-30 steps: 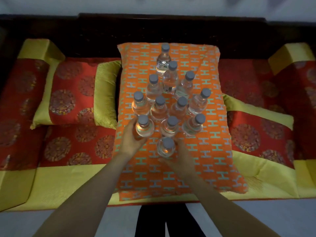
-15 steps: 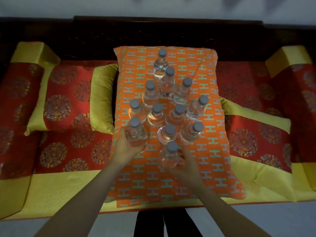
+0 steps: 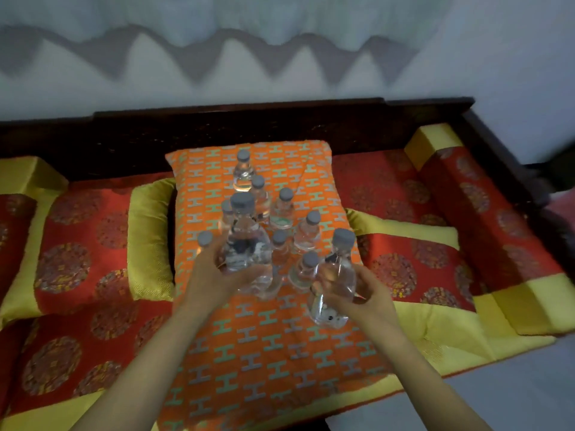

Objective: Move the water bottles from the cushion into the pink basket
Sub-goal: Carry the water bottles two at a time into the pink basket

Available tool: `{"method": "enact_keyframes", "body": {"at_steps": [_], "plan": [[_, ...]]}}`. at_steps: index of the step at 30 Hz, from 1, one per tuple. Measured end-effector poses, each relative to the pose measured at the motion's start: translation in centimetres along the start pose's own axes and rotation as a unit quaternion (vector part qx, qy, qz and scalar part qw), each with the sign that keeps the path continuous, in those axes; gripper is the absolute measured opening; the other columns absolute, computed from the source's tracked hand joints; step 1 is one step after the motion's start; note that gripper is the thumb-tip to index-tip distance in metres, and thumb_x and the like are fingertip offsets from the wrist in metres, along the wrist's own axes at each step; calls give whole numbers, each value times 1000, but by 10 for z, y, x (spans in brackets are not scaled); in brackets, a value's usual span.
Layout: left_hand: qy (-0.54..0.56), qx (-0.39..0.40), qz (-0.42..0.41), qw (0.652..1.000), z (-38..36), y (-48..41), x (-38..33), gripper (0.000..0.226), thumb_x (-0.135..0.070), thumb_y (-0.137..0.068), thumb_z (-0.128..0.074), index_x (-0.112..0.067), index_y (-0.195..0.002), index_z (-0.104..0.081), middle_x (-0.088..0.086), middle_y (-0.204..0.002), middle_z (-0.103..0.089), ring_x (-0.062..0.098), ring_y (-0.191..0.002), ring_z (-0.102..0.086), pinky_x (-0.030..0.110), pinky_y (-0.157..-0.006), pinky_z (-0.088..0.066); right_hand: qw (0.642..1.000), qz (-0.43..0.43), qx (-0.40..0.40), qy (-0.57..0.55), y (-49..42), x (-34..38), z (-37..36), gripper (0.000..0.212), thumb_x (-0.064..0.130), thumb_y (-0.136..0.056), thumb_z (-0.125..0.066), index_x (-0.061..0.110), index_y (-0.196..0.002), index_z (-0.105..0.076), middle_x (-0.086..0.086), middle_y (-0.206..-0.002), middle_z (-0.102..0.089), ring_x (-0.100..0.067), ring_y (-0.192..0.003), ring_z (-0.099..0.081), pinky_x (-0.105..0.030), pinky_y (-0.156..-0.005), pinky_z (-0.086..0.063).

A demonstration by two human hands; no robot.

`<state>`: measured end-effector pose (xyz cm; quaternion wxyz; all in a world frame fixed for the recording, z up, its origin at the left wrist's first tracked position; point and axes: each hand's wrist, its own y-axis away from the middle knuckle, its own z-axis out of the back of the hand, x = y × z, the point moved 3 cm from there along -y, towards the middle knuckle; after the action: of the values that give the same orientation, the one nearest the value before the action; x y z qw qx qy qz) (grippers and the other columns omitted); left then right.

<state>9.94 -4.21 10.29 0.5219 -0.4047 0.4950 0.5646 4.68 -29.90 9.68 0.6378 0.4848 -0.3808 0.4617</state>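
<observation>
Since half a second ago both hands have lifted their bottles off the orange H-patterned cushion (image 3: 264, 353). The left hand (image 3: 214, 275) curls its fingers round a clear plastic water bottle with a grey cap (image 3: 245, 241), now raised before the cluster. The right hand (image 3: 367, 293) grips a second clear grey-capped bottle (image 3: 334, 281), slightly tilted. The remaining upright bottles (image 3: 308, 231) stand on the cushion, and the view has tipped up toward the white wall (image 3: 311, 73)
</observation>
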Motion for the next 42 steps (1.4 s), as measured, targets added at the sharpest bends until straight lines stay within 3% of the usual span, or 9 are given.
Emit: {"method": "enact_keyframes", "body": {"at_steps": [6,11,14,18,22,28,33,37,42], "plan": [[10,56,-51,997,-78,-3,-47,42,-31,-57,-91,-42,-90,-68,-12,-85,-75,5,-76,-70,23,-65,-56,989,-13,-137,-49,41,12,94,40,28,-64,-85,24,-101,-70,-5,-97,-72,-23,-96,-66,-49,-88,-53],[30,109,-40,993,-155,15,-69,60,-46,-44,-89,-29,-97,-65,-1,-84,-75,8,-71,-68,29,-65,-57,961,-8,-266,-76,92,11,181,33,21,-65,-86,30,-93,-70,1,-95,-73,-20,-95,-68,-38,-81,-56],[32,162,-47,985,-207,35,-88,58,-26,-52,-91,-20,-104,-65,2,-88,-75,8,-74,-70,21,-62,-53,947,-3,-311,-74,128,-1,234,28,20,-65,-86,32,-86,-72,-3,-95,-74,-25,-94,-68,-42,-82,-57],[43,197,-55,978,-278,69,-108,57,-10,-55,-88,-14,-107,-65,2,-89,-76,14,-77,-72,22,-61,-55,936,-1,-344,-80,175,-26,304,31,19,-65,-86,31,-89,-72,-4,-94,-74,-26,-92,-69,-47,-83,-57],[34,213,-48,975,-357,107,-122,60,-16,-53,-89,-18,-107,-63,3,-96,-75,21,-85,-73,38,-73,-59,933,-1,-350,-81,217,-55,378,42,17,-61,-88,21,-100,-70,-5,-96,-74,-23,-89,-70,-32,-66,-55],[56,184,-49,980,-469,155,-149,58,-10,-60,-87,-17,-111,-59,0,-98,-71,5,-76,-70,16,-61,-54,931,-2,-356,-76,266,-86,502,48,19,-63,-86,12,-106,-66,-8,-102,-71,-23,-91,-69,-28,-67,-54],[50,178,-42,982,-543,181,-155,65,-15,-59,-88,-12,-116,-58,7,-105,-70,19,-90,-70,20,-64,-55,921,-8,-380,-86,292,-111,580,45,18,-65,-83,18,-105,-65,-6,-105,-68,-23,-95,-67,-36,-77,-57],[24,186,-47,981,-600,178,-166,67,-18,-57,-89,-15,-115,-57,5,-106,-69,18,-90,-69,22,-66,-55,916,-17,-388,-97,288,-128,631,39,19,-67,-82,21,-102,-64,-4,-103,-68,-25,-95,-67,-41,-80,-57],[18,186,-69,980,-678,160,-183,62,-12,-61,-86,-10,-115,-57,3,-101,-69,13,-85,-68,11,-58,-51,917,-27,-388,-94,264,-146,694,49,25,-64,-81,20,-109,-62,0,-106,-66,-21,-97,-64,-36,-78,-56]]}}
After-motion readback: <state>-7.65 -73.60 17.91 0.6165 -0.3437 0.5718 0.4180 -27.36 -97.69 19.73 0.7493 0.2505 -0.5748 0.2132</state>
